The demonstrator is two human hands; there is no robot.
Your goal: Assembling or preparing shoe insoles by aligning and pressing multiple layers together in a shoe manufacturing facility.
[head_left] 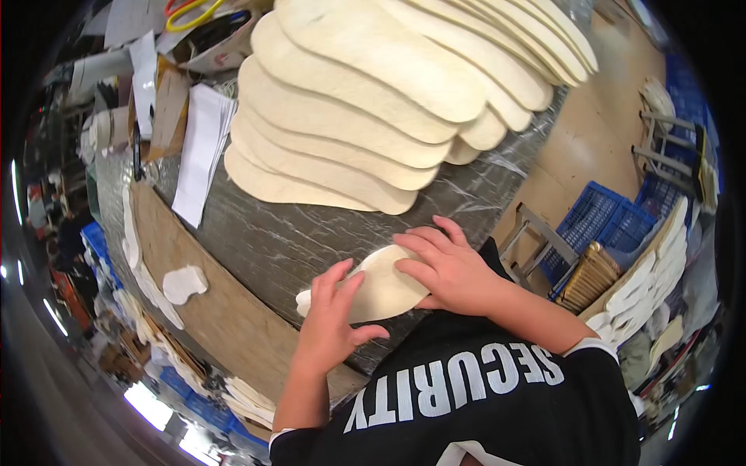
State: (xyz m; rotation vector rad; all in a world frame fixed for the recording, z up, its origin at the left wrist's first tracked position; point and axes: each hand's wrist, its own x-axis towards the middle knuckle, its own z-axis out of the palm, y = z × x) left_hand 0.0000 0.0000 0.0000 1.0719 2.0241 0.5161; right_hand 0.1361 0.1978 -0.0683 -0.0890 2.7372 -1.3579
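A cream insole-shaped piece [381, 286] is between my hands at the near edge of the table, with a whiter layer showing along its upper and left edges. My right hand [454, 268] grips its right end, fingers over the top and part of the hand beneath. On its left side, my left hand [330, 314] touches it with the fingertips, its thumb stretched apart. Just beyond my hands lie large cream insole-shaped sheets [334, 140], fanned out in overlapping rows. A small white insole-shaped piece [185, 284] rests on the brown board to the left.
The table [272, 241] has a dark, plastic-covered top. A long brown board [225, 283] runs along its left side. White papers [203, 151] and yellow-handled scissors [190, 12] lie at the far left. Blue crates [594, 225] and a metal-framed stool [536, 245] stand to the right.
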